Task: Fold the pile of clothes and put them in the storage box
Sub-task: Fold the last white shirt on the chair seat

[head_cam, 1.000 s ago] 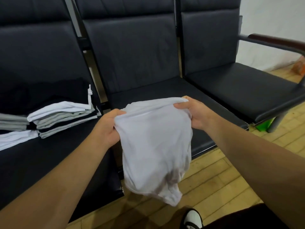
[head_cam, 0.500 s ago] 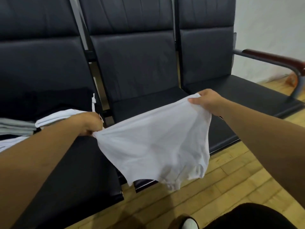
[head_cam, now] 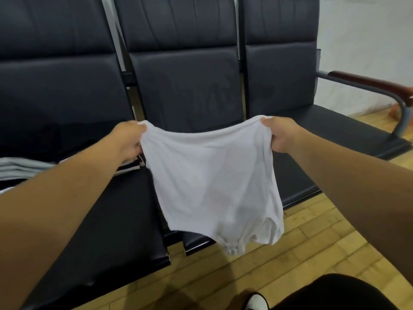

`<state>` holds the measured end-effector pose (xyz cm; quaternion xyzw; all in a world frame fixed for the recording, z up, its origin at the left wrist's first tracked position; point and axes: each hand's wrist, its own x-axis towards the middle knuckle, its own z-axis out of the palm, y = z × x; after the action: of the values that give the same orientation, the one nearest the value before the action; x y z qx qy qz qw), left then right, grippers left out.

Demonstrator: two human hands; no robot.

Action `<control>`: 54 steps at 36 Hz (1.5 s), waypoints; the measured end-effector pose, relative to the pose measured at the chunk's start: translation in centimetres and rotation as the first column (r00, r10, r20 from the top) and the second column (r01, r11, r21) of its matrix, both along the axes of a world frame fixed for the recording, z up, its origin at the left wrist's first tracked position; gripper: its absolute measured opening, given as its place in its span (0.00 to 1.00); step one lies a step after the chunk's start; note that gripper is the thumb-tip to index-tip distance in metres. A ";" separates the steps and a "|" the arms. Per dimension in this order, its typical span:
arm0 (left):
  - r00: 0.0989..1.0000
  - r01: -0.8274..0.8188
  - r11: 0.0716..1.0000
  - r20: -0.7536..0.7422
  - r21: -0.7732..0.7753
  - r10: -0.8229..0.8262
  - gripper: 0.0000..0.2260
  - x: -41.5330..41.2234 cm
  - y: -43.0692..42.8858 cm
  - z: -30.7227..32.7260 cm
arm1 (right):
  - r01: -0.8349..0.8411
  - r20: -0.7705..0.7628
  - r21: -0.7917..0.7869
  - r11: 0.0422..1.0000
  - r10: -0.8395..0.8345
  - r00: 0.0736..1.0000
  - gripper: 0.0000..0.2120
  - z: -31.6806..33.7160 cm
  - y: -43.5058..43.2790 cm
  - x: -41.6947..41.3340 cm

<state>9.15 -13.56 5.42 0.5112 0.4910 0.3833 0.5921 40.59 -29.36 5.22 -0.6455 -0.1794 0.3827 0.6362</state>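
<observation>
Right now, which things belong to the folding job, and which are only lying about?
Job: white garment, held up by left hand and right hand; folded clothes on the left seat.
Lying about: armrest, orange object on the floor, shoe.

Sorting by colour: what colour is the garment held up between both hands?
The garment is plain white; head view.

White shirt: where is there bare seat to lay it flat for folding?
The middle seat, behind the white shirt gripped by the left hand and right hand, looks bare. So does the right seat, up to the armrest. The left seat is crowded by the folded clothes; only its front is free.
</observation>
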 end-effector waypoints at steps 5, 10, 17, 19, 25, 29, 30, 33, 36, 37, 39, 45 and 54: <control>0.996 -0.089 0.990 0.033 0.109 0.086 0.13 3.1 2.8 6.6 | 0.041 0.013 0.102 0.994 -0.043 0.999 0.04 5.8 3.6 0.7; 0.997 -0.081 0.930 0.010 0.357 0.083 0.15 5.6 5.3 15.1 | 0.035 0.073 0.244 0.969 -0.054 0.996 0.08 13.5 6.6 2.4; 0.997 -0.002 0.816 0.062 0.578 -0.041 0.20 6.3 4.9 24.4 | 0.045 0.058 0.505 0.862 -0.086 0.995 0.21 21.5 7.3 4.3; 0.994 0.010 0.802 0.084 0.597 -0.075 0.19 5.7 4.1 25.0 | 0.036 0.072 0.511 0.859 -0.084 0.994 0.23 21.2 7.1 4.6; 0.922 0.373 0.796 -0.094 0.476 -0.375 0.19 2.5 1.0 18.8 | -0.006 0.147 0.271 0.962 -0.036 0.988 0.17 13.1 4.7 3.3; 0.722 0.678 0.628 -0.504 0.382 -0.473 0.17 0.8 -1.3 7.9 | -0.057 0.436 -0.068 0.996 0.082 0.896 0.18 2.8 3.8 2.4; 0.613 0.763 0.557 -0.643 0.329 -0.459 0.16 0.6 -2.2 4.8 | -0.065 0.539 -0.240 0.969 0.188 0.821 0.15 0.1 3.4 2.1; 0.231 0.921 0.388 -0.859 0.041 -0.457 0.15 0.2 -6.4 -4.1 | -0.045 0.583 -0.499 0.865 0.374 0.721 0.11 -8.4 -0.3 0.8; 0.089 0.925 0.352 -0.819 -0.144 -0.568 0.10 0.0 -10.2 -9.2 | -0.021 0.596 -0.499 0.866 0.361 0.717 0.19 -13.0 -3.1 0.8; 0.107 0.920 0.362 -0.790 -0.152 -0.604 0.08 0.1 -10.7 -9.5 | -0.013 0.610 -0.517 0.856 0.379 0.696 0.19 -13.0 -3.6 0.6; 0.187 0.896 0.412 -0.703 -0.164 -0.686 0.05 0.1 -10.6 -9.3 | -0.023 0.607 -0.566 0.824 0.435 0.665 0.16 -12.1 -3.6 0.8; 0.540 0.681 0.732 -0.684 0.014 -0.490 0.07 0.8 -6.4 -9.2 | 0.044 0.611 -0.671 0.740 0.519 0.598 0.11 -8.8 -0.8 1.2; 0.654 0.214 0.970 -0.755 0.119 -0.051 0.12 2.7 2.6 -11.7 | 0.066 0.601 -0.724 0.687 0.580 0.549 0.22 -11.1 6.2 2.3</control>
<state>11.83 -10.99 -6.27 0.7137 0.6109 0.1424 0.3117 42.87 -23.14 -5.89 -0.8902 -0.3933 0.1856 0.1357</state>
